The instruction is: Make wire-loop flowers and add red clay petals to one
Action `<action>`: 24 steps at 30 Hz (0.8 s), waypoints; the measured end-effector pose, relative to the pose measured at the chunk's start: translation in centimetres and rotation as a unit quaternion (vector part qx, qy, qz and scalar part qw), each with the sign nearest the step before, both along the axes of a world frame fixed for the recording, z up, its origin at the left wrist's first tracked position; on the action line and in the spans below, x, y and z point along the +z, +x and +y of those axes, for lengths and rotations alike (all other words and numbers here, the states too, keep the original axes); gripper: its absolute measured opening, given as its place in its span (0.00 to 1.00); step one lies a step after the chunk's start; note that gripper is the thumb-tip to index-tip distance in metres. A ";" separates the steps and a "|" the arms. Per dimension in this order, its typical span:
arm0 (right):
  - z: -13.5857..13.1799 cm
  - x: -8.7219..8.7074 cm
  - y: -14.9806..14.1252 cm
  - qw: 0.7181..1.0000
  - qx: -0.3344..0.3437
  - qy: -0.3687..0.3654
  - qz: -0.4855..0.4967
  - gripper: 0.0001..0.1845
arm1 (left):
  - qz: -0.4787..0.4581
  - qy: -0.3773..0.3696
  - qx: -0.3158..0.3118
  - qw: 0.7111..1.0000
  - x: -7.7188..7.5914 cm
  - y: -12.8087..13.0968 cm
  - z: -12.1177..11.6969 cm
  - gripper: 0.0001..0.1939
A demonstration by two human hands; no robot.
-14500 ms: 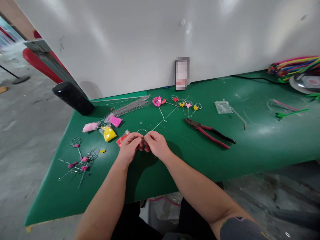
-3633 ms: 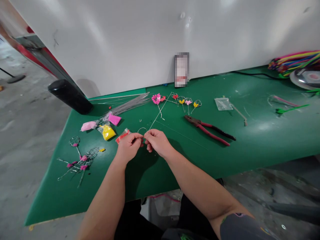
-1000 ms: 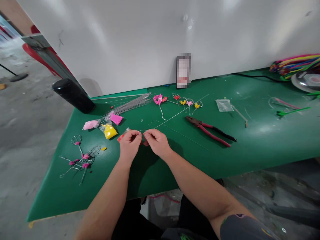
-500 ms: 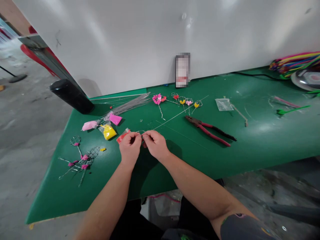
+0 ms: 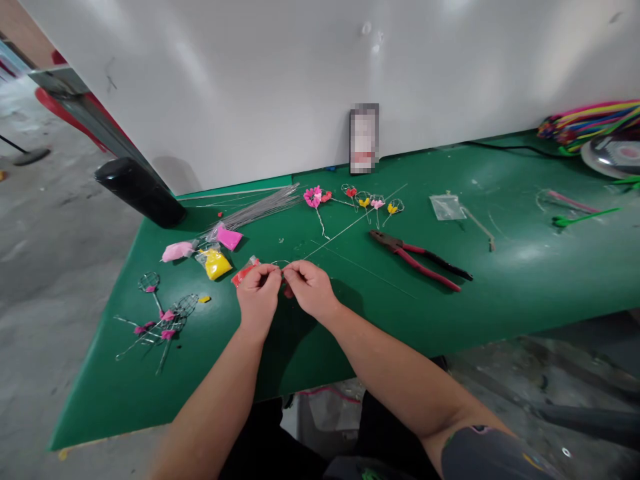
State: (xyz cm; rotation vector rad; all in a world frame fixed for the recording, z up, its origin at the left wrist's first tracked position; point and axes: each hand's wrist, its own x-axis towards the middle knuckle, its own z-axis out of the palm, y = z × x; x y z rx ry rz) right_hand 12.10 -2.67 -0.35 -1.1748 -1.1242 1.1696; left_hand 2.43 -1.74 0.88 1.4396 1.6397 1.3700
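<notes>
Thin silver metal wire (image 5: 334, 238) is over the green smooth tabletop (image 5: 500, 287), its near end pinched between closed fingertips of both left hand (image 5: 259, 290) and right hand (image 5: 313, 287). Shaping looks partly done: small arc at the fingers, long straight tail unbent toward small silver wire-loop pieces with red, yellow and pink bits (image 5: 377, 205), any fastening hidden. Those loops look further along, as does the silver mesh-wire heap with magenta lumps (image 5: 168, 316); red-and-black-handled metal pliers (image 5: 399, 247) lie unheld.
</notes>
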 end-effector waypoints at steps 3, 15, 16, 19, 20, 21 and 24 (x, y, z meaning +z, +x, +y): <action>0.0 0.2 0.0 1.000 0.007 -0.015 0.020 0.06 | -0.012 -0.001 -0.007 1.000 0.2 0.0 0.0 0.03; 0.2 1.0 0.0 0.987 0.027 -0.125 0.102 0.05 | -0.043 -0.008 -0.070 0.997 -0.3 -0.3 0.3 0.03; 0.2 0.9 0.1 0.984 0.032 -0.136 0.113 0.05 | -0.035 -0.008 -0.075 0.997 -0.3 -0.4 0.3 0.03; 0.4 0.8 0.4 0.974 0.056 -0.160 0.152 0.06 | -0.001 0.004 -0.100 0.995 -0.1 -0.7 0.4 0.03; 0.5 0.8 0.5 0.970 0.068 -0.166 0.166 0.07 | 0.009 0.010 -0.113 0.994 -0.1 -0.8 0.5 0.03; 0.5 0.8 0.6 0.965 0.081 -0.172 0.179 0.07 | 0.017 0.016 -0.127 0.992 -0.1 -1.0 0.6 0.03; 0.6 0.9 1.0 0.952 0.119 -0.186 0.213 0.09 | 0.023 0.029 -0.166 0.985 -0.1 -1.4 0.8 0.03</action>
